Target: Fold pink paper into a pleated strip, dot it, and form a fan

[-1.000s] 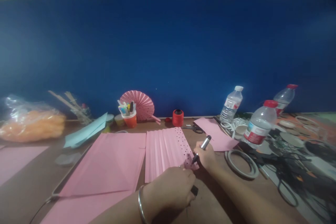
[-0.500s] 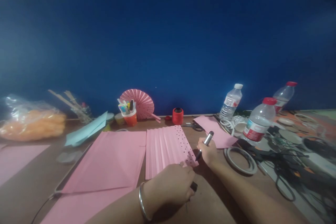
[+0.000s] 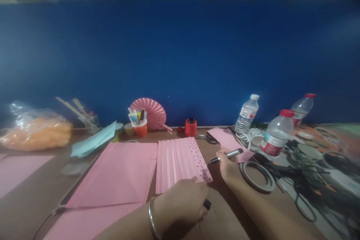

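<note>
A pleated pink paper (image 3: 176,157) lies on the table, black dots covering its right-hand strip. My left hand (image 3: 187,198), a silver bangle at its wrist, rests over the paper's near edge. Its fingers are closed on a black marker cap (image 3: 207,204), which pokes out below them. Just right of the dotted strip, my right hand (image 3: 228,167) grips a silver and black marker (image 3: 227,155). The marker lies nearly level, its dark tip pointing left and apart from the paper. Flat pink sheets (image 3: 112,172) lie left of the pleated one.
At the back stand a pink folded fan (image 3: 152,112), a cup of pens (image 3: 140,129), a red thread spool (image 3: 190,127) and scissors (image 3: 209,139). Bottles (image 3: 274,138), tape rolls (image 3: 257,176) and cables (image 3: 303,183) crowd the right. A plastic bag (image 3: 36,131) is at far left.
My right hand has drawn slightly right, away from the dotted strip. The marker has tilted from steep to nearly level. My left hand stays in place with the cap.
</note>
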`<state>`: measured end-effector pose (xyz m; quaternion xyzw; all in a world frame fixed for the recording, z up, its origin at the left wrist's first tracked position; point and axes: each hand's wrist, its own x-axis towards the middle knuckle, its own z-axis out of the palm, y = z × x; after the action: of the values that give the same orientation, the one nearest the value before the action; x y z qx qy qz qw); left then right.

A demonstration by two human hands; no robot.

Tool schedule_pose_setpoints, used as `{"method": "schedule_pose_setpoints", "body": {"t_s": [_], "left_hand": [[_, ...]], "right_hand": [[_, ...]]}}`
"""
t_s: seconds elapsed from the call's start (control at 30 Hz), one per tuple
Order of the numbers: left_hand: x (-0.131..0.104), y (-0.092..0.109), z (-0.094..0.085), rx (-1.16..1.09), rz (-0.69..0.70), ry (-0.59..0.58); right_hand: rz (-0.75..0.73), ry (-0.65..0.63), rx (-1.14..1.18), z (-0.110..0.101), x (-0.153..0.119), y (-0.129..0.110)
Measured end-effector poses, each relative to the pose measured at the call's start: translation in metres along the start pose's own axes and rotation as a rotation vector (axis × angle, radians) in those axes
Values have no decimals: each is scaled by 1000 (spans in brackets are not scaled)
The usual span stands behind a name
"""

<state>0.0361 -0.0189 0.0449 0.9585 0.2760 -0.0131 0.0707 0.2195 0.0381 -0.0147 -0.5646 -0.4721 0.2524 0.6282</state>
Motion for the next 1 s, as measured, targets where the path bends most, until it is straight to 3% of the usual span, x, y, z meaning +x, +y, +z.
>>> {"method": "schedule_pose_setpoints", "body": {"t_s": [0.13, 0.27, 0.33, 0.47, 0.6, 0.83, 0.93, 1.0], "left_hand": [[-5, 3, -4, -24, 38, -28], [-8, -6, -14, -42, 54, -135], [-5, -16, -18, -45, -15, -132], [6, -36, -13, -5, -289, 18], [11, -42, -2, 9, -436, 26], [7, -43, 1, 32, -457, -54], [10, -42, 5, 53, -419, -2], [16, -42, 10, 46, -312, 71]], "right_hand": [[47, 62, 5, -3, 4, 1], [56, 122, 80, -3, 8, 6], [39, 136, 96, -3, 9, 7], [26, 146, 105, -4, 9, 6], [18, 146, 78, -5, 10, 7], [133, 138, 84, -4, 13, 9], [183, 84, 67, -3, 17, 13], [160, 54, 113, -2, 19, 16]]}}
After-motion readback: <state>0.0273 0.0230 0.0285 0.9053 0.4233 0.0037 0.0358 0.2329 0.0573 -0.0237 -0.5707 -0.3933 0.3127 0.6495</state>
